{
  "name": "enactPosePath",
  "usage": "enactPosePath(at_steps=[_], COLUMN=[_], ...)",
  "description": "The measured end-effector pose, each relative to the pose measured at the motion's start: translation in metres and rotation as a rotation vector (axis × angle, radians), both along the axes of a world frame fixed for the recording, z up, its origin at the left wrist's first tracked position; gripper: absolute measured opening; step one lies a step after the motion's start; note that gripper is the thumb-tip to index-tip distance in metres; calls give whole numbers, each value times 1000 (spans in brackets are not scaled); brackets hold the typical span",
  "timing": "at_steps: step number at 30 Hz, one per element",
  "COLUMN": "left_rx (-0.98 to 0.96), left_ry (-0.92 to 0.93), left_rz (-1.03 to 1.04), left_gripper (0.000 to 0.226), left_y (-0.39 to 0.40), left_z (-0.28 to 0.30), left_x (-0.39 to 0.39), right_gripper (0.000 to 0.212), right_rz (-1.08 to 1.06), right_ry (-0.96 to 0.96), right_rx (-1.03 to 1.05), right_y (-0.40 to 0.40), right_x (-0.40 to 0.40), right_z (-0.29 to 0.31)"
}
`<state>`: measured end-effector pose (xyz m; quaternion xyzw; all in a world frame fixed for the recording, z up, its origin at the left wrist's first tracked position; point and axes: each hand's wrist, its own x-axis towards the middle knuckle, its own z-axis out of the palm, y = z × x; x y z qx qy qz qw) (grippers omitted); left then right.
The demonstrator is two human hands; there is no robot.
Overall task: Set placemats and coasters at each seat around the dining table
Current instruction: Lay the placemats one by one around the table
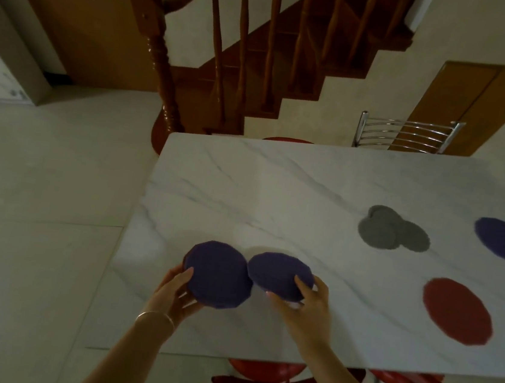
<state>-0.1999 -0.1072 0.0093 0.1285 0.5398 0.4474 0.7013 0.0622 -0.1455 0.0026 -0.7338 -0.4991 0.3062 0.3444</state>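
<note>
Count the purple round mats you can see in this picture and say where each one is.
3: one held in the left hand, possibly hiding more beneath; one under the right hand; one at the table's far right.

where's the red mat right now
In the head view, the red mat lies flat near the table's right near edge, below the grey coasters.

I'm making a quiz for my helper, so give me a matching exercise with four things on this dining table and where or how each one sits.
Column one:
1. red mat
2. grey coasters
3. purple mat in the left hand
4. lone purple mat

Column two:
A. overlapping pile, mid table
B. far right edge of view
C. held over the table's left end
D. flat near the front edge, right of the hands

Pairs: 1-D, 2-A, 3-C, 4-B
</note>
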Motion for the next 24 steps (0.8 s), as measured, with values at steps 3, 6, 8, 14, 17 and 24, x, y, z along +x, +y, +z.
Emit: enactPosePath(at_steps=[3,6,8,14,17,24], left_rx=[1,-3,-5,10,0,-11], left_ry=[23,30,40,28,29,24], left_rz=[56,82,82,63,64,59], left_gripper=[38,36,35,34,34,40], left_y=[-1,-5,-8,-16,-18,-21], left_z=[-12,-18,-18,-14,-12,-7], left_x=[-24,-39,-42,-29,-21,-14], right_gripper=[90,94,92,83,83,81], right_rz=[76,214,248,315,350,412], right_ry=[-185,-424,-522,-654,-686,-692], right_rx=[-182,-295,-316,-347,-348,-341], right_y=[-6,-14,-17,-16,-18,-16], right_x=[2,-2,-4,-6,-8,-1], right_z=[-17,-29,-34,-42,-48,-49])
